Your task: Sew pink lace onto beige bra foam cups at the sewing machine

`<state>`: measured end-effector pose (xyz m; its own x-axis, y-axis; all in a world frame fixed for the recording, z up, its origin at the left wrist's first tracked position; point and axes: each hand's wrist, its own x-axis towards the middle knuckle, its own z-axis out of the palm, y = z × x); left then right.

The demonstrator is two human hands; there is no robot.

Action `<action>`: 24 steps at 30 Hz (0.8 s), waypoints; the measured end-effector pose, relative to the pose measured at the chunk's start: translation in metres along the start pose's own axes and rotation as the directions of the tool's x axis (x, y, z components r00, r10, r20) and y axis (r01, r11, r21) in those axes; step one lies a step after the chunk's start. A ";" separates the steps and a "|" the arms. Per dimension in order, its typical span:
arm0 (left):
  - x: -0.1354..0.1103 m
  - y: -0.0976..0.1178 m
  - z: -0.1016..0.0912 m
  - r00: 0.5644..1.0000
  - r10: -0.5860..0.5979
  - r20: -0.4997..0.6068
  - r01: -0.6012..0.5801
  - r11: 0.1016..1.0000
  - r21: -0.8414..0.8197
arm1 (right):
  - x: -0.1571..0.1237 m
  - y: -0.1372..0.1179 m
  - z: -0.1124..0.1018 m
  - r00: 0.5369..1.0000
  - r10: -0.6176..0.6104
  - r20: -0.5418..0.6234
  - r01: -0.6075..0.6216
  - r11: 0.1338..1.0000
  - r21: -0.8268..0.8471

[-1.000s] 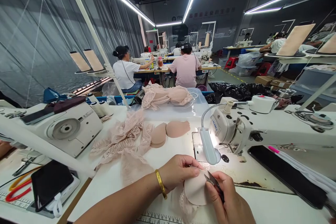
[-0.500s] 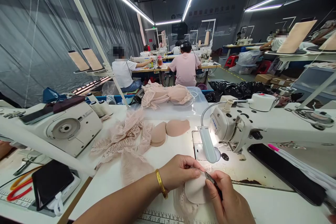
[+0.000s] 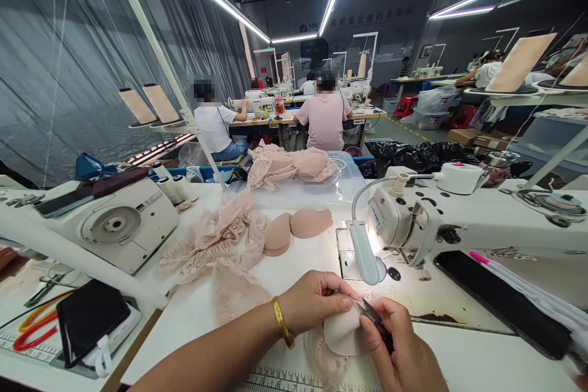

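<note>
My left hand (image 3: 315,300) wears a gold bangle (image 3: 282,321) and pinches the upper edge of a pale beige bra cup (image 3: 342,335) between thumb and fingers. Beneath the cup hangs sheer lace fabric (image 3: 326,362), partly hidden. My right hand (image 3: 402,343) is closed around dark metal thread snips (image 3: 379,323), their tip against the cup's edge beside my left thumb. Fingers cover much of the snips, so I cannot tell what lies between the blades.
A white sewing machine (image 3: 459,214) with a lamp (image 3: 364,254) stands ahead right; a black phone (image 3: 500,303) lies before it. Lace pieces (image 3: 220,233) and beige cups (image 3: 277,236) lie left of centre. Behind them is a clear plastic bin (image 3: 353,180). Co-workers sit farther back.
The snips have turned slightly in my right hand, with more of their blades showing at the cup's edge. My left hand has barely moved. A co-worker at the left has drawn an arm back.
</note>
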<state>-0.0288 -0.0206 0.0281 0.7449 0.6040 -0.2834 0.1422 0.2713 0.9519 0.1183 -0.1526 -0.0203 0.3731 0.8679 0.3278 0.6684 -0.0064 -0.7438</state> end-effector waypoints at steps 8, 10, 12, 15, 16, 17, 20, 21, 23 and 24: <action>0.000 0.002 -0.001 1.000 0.018 0.005 -0.018 0.998 0.063 | 0.001 0.005 0.000 1.000 0.016 -0.016 -0.015 0.998 0.064; 0.000 0.002 -0.001 1.000 0.011 0.006 -0.011 0.997 0.076 | 0.001 0.005 -0.001 0.999 0.038 -0.035 -0.034 0.996 0.087; 0.000 0.001 -0.002 1.000 -0.001 -0.003 0.001 0.996 0.084 | 0.000 0.004 -0.001 0.998 0.041 -0.040 -0.038 0.996 0.081; 0.000 0.001 -0.002 1.000 -0.008 -0.026 0.010 0.996 0.090 | 0.000 0.002 0.000 1.000 0.011 -0.029 -0.010 1.000 0.026; 0.000 0.001 -0.002 0.999 -0.006 -0.035 0.009 0.996 0.089 | 0.000 0.002 0.000 1.000 0.000 -0.031 0.000 1.000 0.002; 0.000 0.001 -0.002 0.999 -0.004 -0.041 0.008 0.997 0.083 | 0.001 0.001 0.000 0.999 -0.008 -0.033 0.008 1.000 -0.021; -0.001 0.002 -0.001 0.999 -0.006 -0.037 0.008 0.998 0.055 | 0.001 0.001 -0.001 0.999 -0.023 -0.034 0.021 0.997 -0.073; -0.001 0.003 -0.001 0.999 -0.008 -0.035 0.009 0.999 0.050 | 0.001 0.002 -0.001 0.999 -0.025 -0.029 0.023 0.996 -0.085; -0.001 0.004 -0.001 0.999 -0.010 -0.038 0.012 0.998 0.054 | 0.001 0.002 -0.002 0.999 -0.030 -0.019 0.028 0.995 -0.098; -0.001 0.005 -0.001 0.999 -0.011 -0.040 0.013 0.998 0.057 | 0.001 0.003 -0.002 0.999 -0.032 -0.017 0.030 0.995 -0.099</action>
<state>-0.0298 -0.0194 0.0329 0.7168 0.6303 -0.2983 0.1888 0.2364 0.9531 0.1224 -0.1527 -0.0206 0.3625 0.8591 0.3613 0.7397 -0.0294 -0.6723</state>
